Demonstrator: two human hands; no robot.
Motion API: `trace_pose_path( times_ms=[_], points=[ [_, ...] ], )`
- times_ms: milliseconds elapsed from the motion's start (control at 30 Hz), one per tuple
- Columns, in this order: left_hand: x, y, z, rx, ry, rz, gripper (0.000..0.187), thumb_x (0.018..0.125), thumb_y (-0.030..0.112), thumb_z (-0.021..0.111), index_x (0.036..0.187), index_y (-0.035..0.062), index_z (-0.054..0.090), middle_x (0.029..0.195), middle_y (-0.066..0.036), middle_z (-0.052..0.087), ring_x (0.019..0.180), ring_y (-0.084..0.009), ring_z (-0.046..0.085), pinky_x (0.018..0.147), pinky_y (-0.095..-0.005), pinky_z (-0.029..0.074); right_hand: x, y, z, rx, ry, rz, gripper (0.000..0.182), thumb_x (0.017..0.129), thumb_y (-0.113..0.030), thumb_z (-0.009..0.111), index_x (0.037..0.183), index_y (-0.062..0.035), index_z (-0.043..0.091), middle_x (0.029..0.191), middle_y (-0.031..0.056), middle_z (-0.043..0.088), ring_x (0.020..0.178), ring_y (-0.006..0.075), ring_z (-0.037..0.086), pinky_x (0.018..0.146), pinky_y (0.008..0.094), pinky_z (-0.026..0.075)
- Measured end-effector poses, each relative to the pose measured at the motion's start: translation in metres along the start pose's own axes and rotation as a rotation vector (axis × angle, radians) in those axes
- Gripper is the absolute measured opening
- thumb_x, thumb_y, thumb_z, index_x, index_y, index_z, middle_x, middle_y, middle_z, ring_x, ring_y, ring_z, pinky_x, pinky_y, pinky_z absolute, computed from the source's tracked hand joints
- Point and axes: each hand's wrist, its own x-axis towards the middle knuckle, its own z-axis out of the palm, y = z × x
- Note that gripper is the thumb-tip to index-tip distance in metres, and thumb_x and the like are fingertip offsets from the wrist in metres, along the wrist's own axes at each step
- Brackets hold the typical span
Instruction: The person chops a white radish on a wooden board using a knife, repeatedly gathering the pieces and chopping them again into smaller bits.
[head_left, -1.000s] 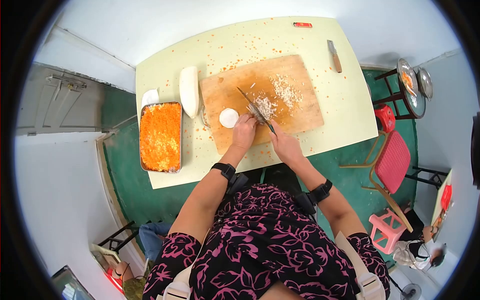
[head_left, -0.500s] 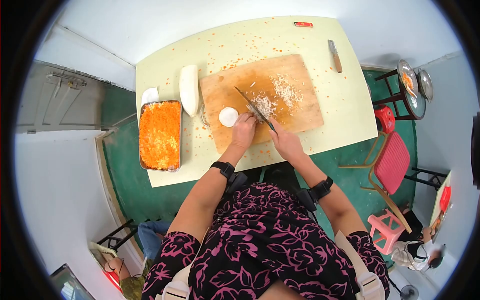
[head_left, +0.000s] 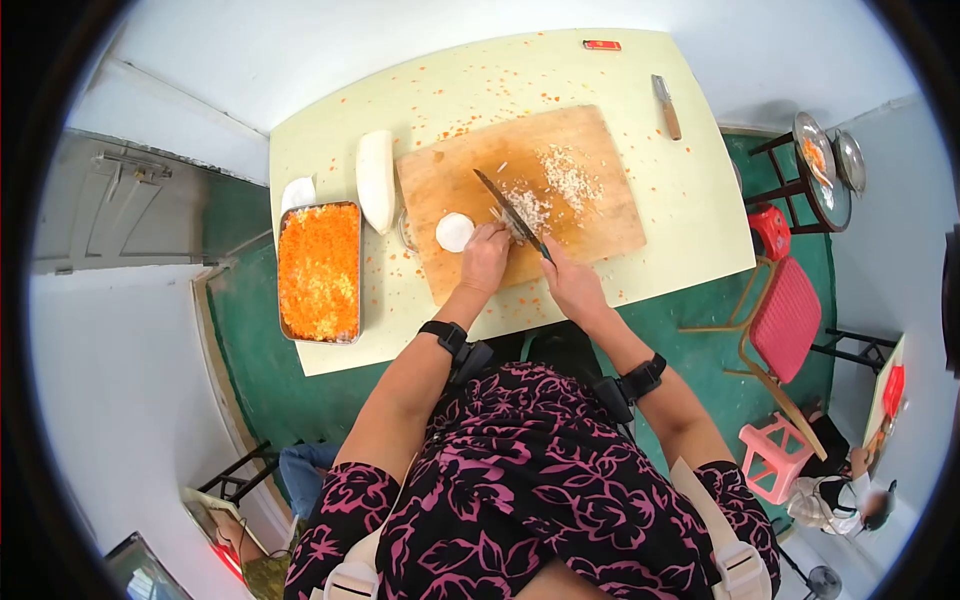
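Item: knife [head_left: 512, 213], blade angled across the cutting board [head_left: 470, 180], edge at the minced white radish [head_left: 528, 208] mid-board. Your right hand [head_left: 572, 284] has its fingers closed around the handle; your left hand [head_left: 486, 257] has fingers curled, pressing the pieces under the blade. Step, by judgement: mincing. Your next stroke calls for knuckles kept clear. Nearby: round radish slice [head_left: 455, 231], finer mince pile [head_left: 570, 176], radish half [head_left: 376, 180], tray of grated carrot [head_left: 319, 270], spare knife [head_left: 667, 106] on the surface [head_left: 690, 220].

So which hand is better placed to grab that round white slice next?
Probably the left hand: it rests right beside the slice, while the right hand holds the knife.
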Motion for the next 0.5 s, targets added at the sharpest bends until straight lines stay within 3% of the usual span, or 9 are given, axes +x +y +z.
trace_pose_path(
  times_ms=[500],
  points=[
    [0.000,0.001,-0.002,0.022,0.001,0.009,0.009,0.068,0.001,0.065,0.078,0.0002,0.064,0.087,-0.012,0.063,0.081,-0.0278,0.060,0.071,-0.0344,0.050,-0.006,-0.004,0.008,-0.013,0.038,0.050,0.045,0.092,-0.031,0.042,0.132,-0.0102,0.037,0.067,0.0220,0.060,0.062,0.0393,0.059,0.057,0.0479,0.046]
  ],
)
